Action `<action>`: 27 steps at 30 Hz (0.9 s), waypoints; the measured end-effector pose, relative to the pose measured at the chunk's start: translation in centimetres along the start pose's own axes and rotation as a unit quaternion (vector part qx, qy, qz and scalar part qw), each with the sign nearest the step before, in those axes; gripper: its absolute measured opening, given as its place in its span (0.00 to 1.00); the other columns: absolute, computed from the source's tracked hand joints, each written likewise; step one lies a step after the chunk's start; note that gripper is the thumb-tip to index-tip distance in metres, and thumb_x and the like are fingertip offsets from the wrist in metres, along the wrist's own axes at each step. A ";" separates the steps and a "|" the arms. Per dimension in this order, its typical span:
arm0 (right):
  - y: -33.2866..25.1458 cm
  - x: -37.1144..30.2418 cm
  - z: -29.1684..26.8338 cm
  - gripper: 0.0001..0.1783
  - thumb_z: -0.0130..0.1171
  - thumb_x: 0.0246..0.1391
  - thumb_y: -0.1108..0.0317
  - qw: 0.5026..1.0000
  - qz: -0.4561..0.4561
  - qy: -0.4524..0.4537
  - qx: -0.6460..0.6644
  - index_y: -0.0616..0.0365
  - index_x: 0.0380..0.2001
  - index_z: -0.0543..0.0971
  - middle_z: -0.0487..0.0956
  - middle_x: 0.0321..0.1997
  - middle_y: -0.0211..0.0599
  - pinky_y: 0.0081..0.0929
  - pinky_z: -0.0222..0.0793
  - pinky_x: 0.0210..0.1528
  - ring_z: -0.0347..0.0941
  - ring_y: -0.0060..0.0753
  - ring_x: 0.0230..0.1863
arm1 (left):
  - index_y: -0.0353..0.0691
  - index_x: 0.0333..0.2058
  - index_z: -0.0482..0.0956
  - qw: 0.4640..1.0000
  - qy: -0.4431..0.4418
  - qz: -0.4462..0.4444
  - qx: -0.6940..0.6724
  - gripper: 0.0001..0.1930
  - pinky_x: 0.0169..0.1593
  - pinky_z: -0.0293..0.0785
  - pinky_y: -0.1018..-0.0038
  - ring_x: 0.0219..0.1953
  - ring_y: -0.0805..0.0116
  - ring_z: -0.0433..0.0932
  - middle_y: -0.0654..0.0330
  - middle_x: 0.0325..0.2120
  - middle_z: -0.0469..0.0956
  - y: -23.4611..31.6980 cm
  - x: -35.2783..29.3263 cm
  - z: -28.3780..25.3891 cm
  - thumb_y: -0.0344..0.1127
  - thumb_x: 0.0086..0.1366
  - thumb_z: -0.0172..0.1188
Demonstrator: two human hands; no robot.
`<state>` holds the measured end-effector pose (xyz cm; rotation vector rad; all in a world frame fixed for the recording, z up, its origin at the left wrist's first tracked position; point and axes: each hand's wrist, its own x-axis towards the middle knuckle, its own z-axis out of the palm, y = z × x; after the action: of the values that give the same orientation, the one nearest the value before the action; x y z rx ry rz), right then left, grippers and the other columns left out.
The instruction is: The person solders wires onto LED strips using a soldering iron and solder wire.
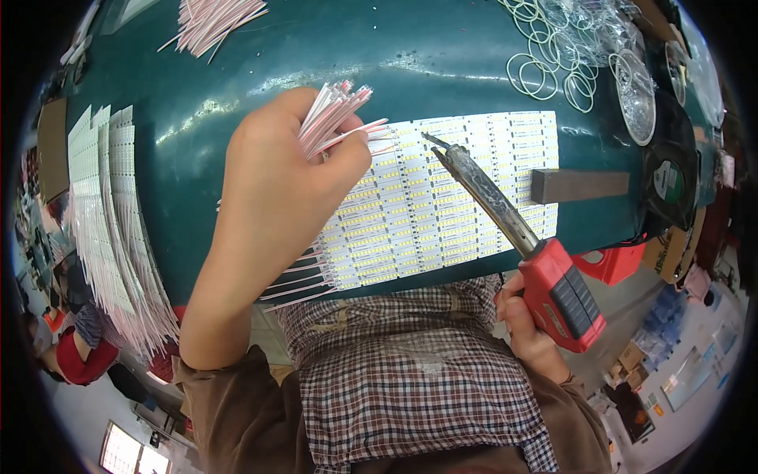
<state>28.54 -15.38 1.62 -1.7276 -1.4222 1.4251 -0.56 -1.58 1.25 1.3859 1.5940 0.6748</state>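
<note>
My left hand [288, 170] is closed around a bundle of short red and white wires [335, 107], with one wire poking out between thumb and fingers. Below and beside it lies a white panel of LED strips [442, 205] with rows of yellow chips. Several wires [304, 276] stick out from the panel's left edge, partly hidden by my left forearm. At the lower right, my right hand [533, 336] grips a soldering gun [557, 292] with a red and black handle. Its metal barrel slants up and left, and the tip is over the panel's upper part.
A dark metal bar [588, 186] rests across the panel's right edge. Rubber bands [545, 75], clear plastic and an oval dish [636, 103] occupy the far right, with a black fan [671, 182] nearer. Wired LED panels [110, 197] are stacked left; loose wires [217, 24] lie far left.
</note>
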 end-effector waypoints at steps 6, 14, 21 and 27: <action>0.1 -0.1 -0.2 0.11 0.67 0.53 0.71 1.000 -0.003 -0.006 -0.011 0.62 0.40 0.82 0.84 0.33 0.38 0.26 0.77 0.37 0.82 0.35 0.32 | 0.30 0.31 0.79 1.000 0.004 -0.009 -0.009 0.08 0.29 0.73 0.71 0.23 0.69 0.78 0.54 0.22 0.80 0.2 -0.4 0.8 0.31 0.59 0.64; 0.2 0.1 0.0 0.12 0.68 0.51 0.71 0.996 -0.056 -0.012 -0.069 0.62 0.39 0.82 0.82 0.31 0.39 0.28 0.74 0.31 0.79 0.38 0.28 | 0.30 0.29 0.78 0.999 -0.016 0.015 0.047 0.11 0.30 0.72 0.63 0.23 0.51 0.78 0.47 0.22 0.79 -1.4 -0.8 2.0 0.35 0.62 0.65; 0.5 0.7 0.5 0.14 0.68 0.50 0.71 0.988 -0.120 -0.012 -0.091 0.64 0.40 0.81 0.81 0.33 0.42 0.30 0.74 0.30 0.80 0.41 0.29 | 0.32 0.27 0.77 0.991 -0.010 0.040 0.128 0.11 0.31 0.73 0.61 0.24 0.49 0.79 0.48 0.21 0.79 -0.7 -0.8 2.3 0.35 0.62 0.65; 0.7 0.6 0.5 0.15 0.68 0.49 0.71 0.986 -0.128 -0.033 -0.102 0.63 0.42 0.81 0.82 0.37 0.45 0.31 0.77 0.33 0.82 0.44 0.32 | 0.32 0.27 0.77 0.987 -0.015 0.056 0.152 0.11 0.31 0.72 0.60 0.24 0.50 0.79 0.48 0.21 0.79 -0.7 -0.7 2.2 0.34 0.61 0.65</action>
<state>28.35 -15.21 0.61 -1.5573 -1.8082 1.2429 1.01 -2.74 -0.10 1.7098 1.6530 0.4861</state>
